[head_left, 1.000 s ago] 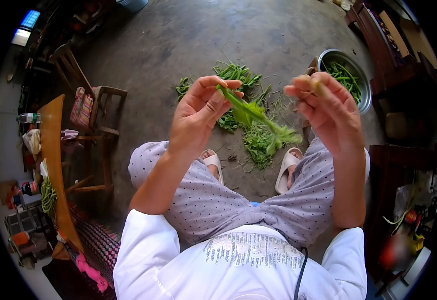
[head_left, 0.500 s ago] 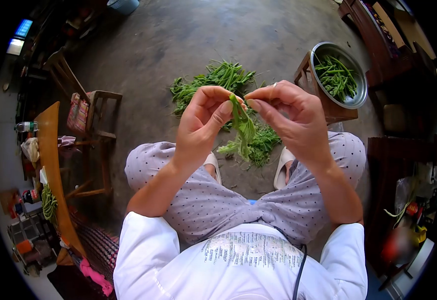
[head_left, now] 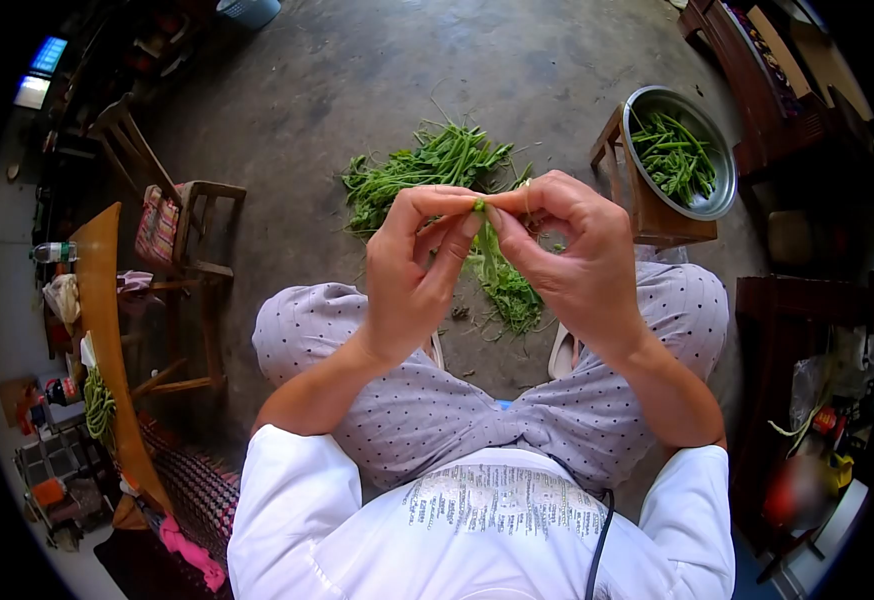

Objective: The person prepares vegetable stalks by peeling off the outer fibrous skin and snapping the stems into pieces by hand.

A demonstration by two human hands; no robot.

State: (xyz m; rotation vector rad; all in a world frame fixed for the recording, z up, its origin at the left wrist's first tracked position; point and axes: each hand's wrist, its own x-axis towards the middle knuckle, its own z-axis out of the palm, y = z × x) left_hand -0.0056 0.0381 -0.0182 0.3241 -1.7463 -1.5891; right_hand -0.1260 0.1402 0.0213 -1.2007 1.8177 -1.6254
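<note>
Between my two hands a green leafy stem (head_left: 484, 235) hangs down, its cut top pinched at the fingertips. My left hand (head_left: 424, 265) holds it between thumb and forefinger from the left. From the right, the thumb and forefinger of my right hand (head_left: 569, 262) close on the same stem end, touching the left fingertips. Beyond the hands, a heap of leafy green stems (head_left: 422, 170) lies on the floor. A smaller pile of fine green trimmings (head_left: 513, 298) is partly hidden under the hands.
A metal basin (head_left: 726, 180) with green stems rests on a wooden stool (head_left: 660, 220) at the right. At the left stand a wooden chair (head_left: 187, 225) and a wooden table (head_left: 107, 330). A blue basket (head_left: 248, 11) is at the top.
My right hand has come in from the right to meet my left hand at the stem. The stem, first slanting to the right, now hangs down between the fingertips.
</note>
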